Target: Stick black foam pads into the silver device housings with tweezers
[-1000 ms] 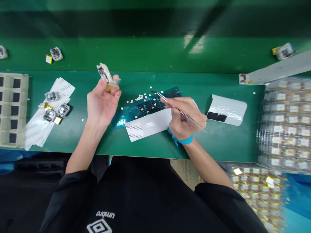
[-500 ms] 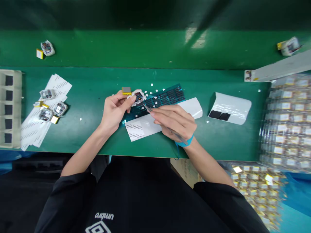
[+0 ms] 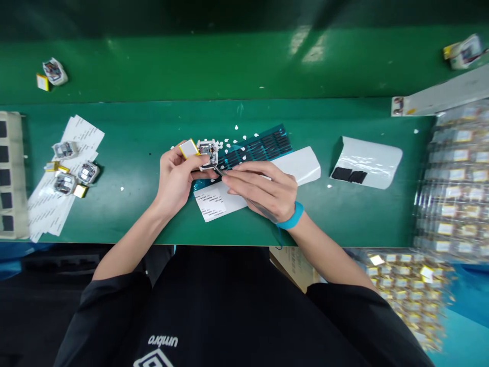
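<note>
Between the thumb and fingers of my left hand (image 3: 176, 176) is a small white device housing (image 3: 208, 152) with its inner electronics showing. A flat yellow-edged battery (image 3: 189, 149) sticks out beside it, above my fingers. My right hand (image 3: 267, 188) is closed on metal tweezers (image 3: 218, 171), whose tip reaches the lower edge of the housing; whether it touches cannot be made out. Beneath both hands lie a sheet of black adhesive strips (image 3: 263, 147) on blue film and a white printed backing sheet (image 3: 214, 204). Small white round bits are scattered around them.
At the left, several similar housings (image 3: 64, 183) rest on white printed sheets (image 3: 49, 209) beside a pale compartment tray (image 3: 17, 173). To the right lie a white sheet with black pieces (image 3: 376, 160) and stacked clear trays of batteries (image 3: 454, 193). More housings sit on the back ledge.
The housing has turned in my left hand, so its inside now faces up more and the battery tilts toward my fingers. My right hand and the tweezers have shifted slightly left.
</note>
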`<action>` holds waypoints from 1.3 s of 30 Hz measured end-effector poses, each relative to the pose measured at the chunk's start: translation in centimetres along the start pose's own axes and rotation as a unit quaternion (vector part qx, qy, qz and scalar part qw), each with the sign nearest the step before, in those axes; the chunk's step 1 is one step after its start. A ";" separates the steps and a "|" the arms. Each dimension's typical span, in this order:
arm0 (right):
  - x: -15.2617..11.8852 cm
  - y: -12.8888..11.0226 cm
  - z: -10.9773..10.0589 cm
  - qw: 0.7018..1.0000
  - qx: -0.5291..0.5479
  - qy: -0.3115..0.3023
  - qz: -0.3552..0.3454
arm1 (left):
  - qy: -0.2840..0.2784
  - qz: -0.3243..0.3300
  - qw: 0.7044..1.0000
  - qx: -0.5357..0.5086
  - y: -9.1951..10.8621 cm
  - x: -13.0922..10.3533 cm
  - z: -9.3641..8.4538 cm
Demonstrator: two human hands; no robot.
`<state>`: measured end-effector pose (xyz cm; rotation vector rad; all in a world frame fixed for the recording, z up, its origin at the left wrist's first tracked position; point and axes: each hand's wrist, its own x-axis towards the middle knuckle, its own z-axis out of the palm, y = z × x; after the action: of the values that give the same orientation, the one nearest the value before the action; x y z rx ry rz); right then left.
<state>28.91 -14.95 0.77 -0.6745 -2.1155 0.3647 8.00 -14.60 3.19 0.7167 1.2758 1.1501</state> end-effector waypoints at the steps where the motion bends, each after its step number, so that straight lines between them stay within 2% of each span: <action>1: -0.1 0.0 0.0 1.000 0.004 0.001 0.003 | -0.001 0.002 1.000 0.004 -0.1 0.0 0.0; 10: 0.2 -0.2 0.0 0.999 -0.033 -0.010 -0.021 | 0.013 0.018 1.000 0.010 -0.3 -0.2 0.0; 19: 0.4 -0.3 0.1 0.999 -0.040 -0.022 0.025 | 0.030 0.067 0.996 0.049 -0.9 -0.6 0.5; 24: 0.4 -0.4 -0.3 1.000 -0.029 0.001 0.013 | 0.023 0.083 0.995 0.050 -1.1 -0.5 0.4; 29: 0.3 0.0 0.1 0.999 -0.023 -0.001 0.027 | 0.012 0.087 0.995 0.041 -1.3 -0.3 0.5; 34: 0.5 0.3 0.2 0.998 -0.042 0.052 0.003 | -0.007 0.068 0.997 0.034 -1.4 -0.2 -0.2; 37: 0.4 0.4 -0.1 0.997 -0.067 0.044 0.003 | 0.002 0.082 0.994 0.069 -1.3 1.1 -1.1; 39: 0.3 0.4 -0.3 0.997 -0.065 0.036 0.002 | 0.026 0.097 0.989 0.106 -1.0 3.4 -1.4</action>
<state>29.13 -14.46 0.92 -0.7560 -2.0830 0.2044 6.56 -12.05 0.76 0.9920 1.4107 1.2071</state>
